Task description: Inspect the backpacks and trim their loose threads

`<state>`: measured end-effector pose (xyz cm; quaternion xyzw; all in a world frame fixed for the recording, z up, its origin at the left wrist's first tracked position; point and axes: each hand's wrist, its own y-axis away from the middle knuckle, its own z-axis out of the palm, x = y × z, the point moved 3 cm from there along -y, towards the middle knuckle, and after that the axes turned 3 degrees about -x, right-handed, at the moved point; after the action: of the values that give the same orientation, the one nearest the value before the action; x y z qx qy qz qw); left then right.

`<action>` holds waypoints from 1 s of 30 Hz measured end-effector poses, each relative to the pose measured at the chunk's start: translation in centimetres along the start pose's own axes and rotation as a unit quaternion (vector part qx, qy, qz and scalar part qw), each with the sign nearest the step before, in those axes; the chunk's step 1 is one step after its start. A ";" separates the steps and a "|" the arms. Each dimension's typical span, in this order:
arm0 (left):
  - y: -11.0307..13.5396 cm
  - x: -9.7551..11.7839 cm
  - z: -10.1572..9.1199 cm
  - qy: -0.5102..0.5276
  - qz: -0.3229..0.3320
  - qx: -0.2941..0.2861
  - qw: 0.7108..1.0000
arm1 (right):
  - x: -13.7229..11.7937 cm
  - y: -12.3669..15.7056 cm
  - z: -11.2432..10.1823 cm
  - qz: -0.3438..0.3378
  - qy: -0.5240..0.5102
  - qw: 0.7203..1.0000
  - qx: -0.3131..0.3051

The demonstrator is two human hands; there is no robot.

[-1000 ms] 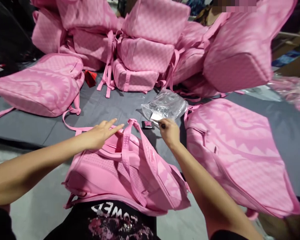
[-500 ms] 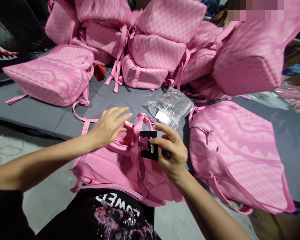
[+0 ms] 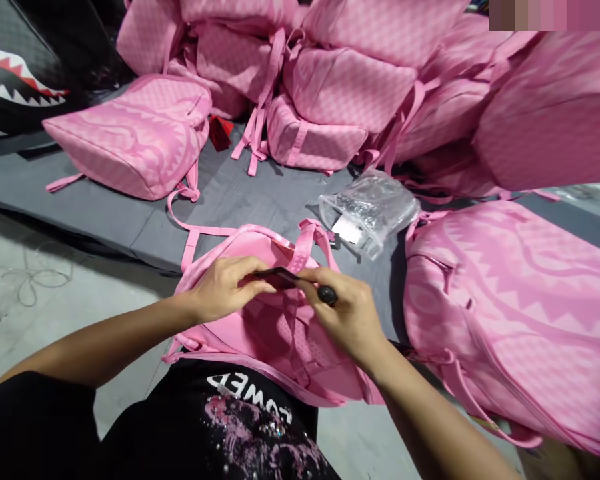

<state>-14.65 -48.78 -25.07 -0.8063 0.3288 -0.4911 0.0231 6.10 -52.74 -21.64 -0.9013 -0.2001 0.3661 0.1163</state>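
A pink backpack (image 3: 275, 333) lies back-side up against my body, its straps and top handle pointing away from me. Over it, my left hand (image 3: 225, 293) and my right hand (image 3: 347, 317) both pinch a small black card tag (image 3: 275, 275), seen edge-on between them. My right hand's fingers are curled, with dark-painted nails showing. A clear plastic bag (image 3: 373, 210) with a white slip and more small items inside lies just beyond the backpack's handle.
A large pink backpack (image 3: 520, 307) lies flat to the right on the grey mat (image 3: 250, 200). Several pink backpacks are piled at the back (image 3: 350, 87), one lies at the left (image 3: 135, 140). A black bag with a shark-mouth print (image 3: 15, 73) sits far left. Pale floor lies at lower left.
My right hand picked the black tag off the mat and carried it over the backpack. My left hand came off the bag and now pinches the tag's other end. The view shifted left.
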 end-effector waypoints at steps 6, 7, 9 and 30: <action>4.4 -4.2 -2.7 -0.187 -0.087 0.078 0.975 | 0.1 -1.6 1.1 0.026 0.104 0.994 -0.030; 4.9 -4.8 -2.5 -0.190 -0.115 0.042 0.974 | 0.1 -1.9 1.7 0.046 0.126 0.988 -0.083; 5.7 -5.7 -1.8 -0.185 -0.140 -0.016 0.973 | 0.1 -2.7 3.1 0.087 0.191 0.958 -0.196; 5.6 -7.7 -0.2 -0.081 -0.158 0.010 0.984 | -1.1 -8.3 9.7 -0.014 0.240 0.897 -0.372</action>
<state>-20.00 -48.84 -32.92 -0.8848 0.1896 -0.4251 -0.0204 -3.78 -45.20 -24.84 -0.9364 -0.3002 0.0360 -0.1781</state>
